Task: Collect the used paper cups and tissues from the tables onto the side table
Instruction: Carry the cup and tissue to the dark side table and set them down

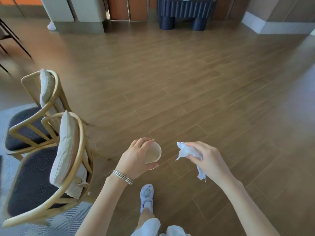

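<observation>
Both task items are in hand, not on any surface. The left hand (134,155) grips a paper cup (153,153) around its side wall. The cup is upright with its mouth facing up. Whether liquid remains inside cannot be told. The right hand (208,159) pinches a crumpled tissue (185,150), with loose ends hanging on either side of the fingers. The hands are level with each other and apart, above bare wooden floor (187,91).

Governing relation: a dark fluted table (185,9), judged to be the side table, stands straight ahead against the far wall, well apart from both hands. Its long axis runs left to right across the view. Its tabletop is cut off by the upper frame edge, so the free area on it cannot be judged. The table's centre lines up more closely with the right hand. The left hand sits slightly left of it. Neither hand is meaningfully nearer.

Two chairs (56,150) stand beside the left arm, off the direct path.

Judgement: the transport step is in progress, and the next move calls for walking forward with the cup kept upright.
</observation>
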### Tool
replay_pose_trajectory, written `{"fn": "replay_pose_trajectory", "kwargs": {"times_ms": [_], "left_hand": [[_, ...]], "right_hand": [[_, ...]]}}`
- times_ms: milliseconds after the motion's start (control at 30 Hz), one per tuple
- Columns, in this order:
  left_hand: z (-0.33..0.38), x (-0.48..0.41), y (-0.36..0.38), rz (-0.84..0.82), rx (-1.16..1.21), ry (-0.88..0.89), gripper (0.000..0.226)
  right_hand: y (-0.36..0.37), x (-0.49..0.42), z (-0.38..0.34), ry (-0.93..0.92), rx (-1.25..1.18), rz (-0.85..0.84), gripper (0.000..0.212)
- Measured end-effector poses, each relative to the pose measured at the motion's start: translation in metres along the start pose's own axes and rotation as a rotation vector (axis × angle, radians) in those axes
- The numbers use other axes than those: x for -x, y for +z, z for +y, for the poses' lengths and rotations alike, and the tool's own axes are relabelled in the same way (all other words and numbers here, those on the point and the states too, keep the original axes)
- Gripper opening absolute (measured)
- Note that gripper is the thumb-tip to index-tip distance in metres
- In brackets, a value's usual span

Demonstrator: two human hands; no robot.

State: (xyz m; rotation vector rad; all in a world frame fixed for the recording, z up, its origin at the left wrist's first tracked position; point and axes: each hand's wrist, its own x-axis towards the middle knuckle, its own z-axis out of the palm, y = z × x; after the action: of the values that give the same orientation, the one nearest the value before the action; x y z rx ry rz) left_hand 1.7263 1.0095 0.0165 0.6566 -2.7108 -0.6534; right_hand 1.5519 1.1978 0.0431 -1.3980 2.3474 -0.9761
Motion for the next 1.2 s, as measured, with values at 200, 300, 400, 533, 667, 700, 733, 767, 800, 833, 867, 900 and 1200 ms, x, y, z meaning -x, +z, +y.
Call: {"fn": "replay_pose_trajectory", "kwargs": {"times_ms": [200,300,400,533,667,700,733,767,800,833,867,900,1200], "left_hand": [[-0.039,-0.094,-0.003,-0.015,0.006,0.026,0.076],[-0.057,-0.151,-0.017,0.018,-0.008,0.032,0.075],[-0.075,-0.204,-0.033,0.032,0.0,0.045,0.074],[-0.094,-0.264,-0.05,0.03,-0.026,0.072,0.074],[-0.109,-0.313,-0.054,0.033,-0.002,0.085,0.074],[-0.112,-0.325,-0.052,0.031,0.003,0.086,0.074],[-0.116,-0.337,-0.049,0.031,0.0,0.085,0.074],[-0.12,-0.348,-0.047,0.031,-0.006,0.082,0.074],[-0.124,-0.36,-0.044,0.03,-0.012,0.075,0.074],[-0.128,-0.373,-0.04,0.032,-0.015,0.066,0.073],[-0.131,-0.386,-0.037,0.033,-0.016,0.061,0.073],[-0.134,-0.399,-0.034,0.035,-0.013,0.061,0.073],[-0.138,-0.565,-0.014,0.068,-0.036,0.059,0.073]], "right_hand": [[-0.002,-0.093,0.024,0.018,-0.01,0.024,0.031],[-0.008,-0.155,0.024,-0.008,-0.004,0.027,0.03],[-0.017,-0.218,0.021,-0.042,0.014,0.046,0.029],[-0.028,-0.289,0.024,-0.073,0.03,0.121,0.031],[-0.036,-0.341,0.034,-0.101,0.042,0.16,0.031],[-0.036,-0.352,0.038,-0.104,0.039,0.152,0.031],[-0.036,-0.363,0.044,-0.106,0.036,0.141,0.031],[-0.035,-0.374,0.05,-0.108,0.036,0.131,0.031],[-0.034,-0.385,0.057,-0.107,0.037,0.121,0.031],[-0.034,-0.396,0.065,-0.104,0.037,0.108,0.031],[-0.034,-0.409,0.073,-0.102,0.037,0.096,0.031],[-0.036,-0.421,0.081,-0.099,0.036,0.085,0.031],[-0.085,-0.568,0.154,-0.111,-0.002,0.042,0.027]]}}
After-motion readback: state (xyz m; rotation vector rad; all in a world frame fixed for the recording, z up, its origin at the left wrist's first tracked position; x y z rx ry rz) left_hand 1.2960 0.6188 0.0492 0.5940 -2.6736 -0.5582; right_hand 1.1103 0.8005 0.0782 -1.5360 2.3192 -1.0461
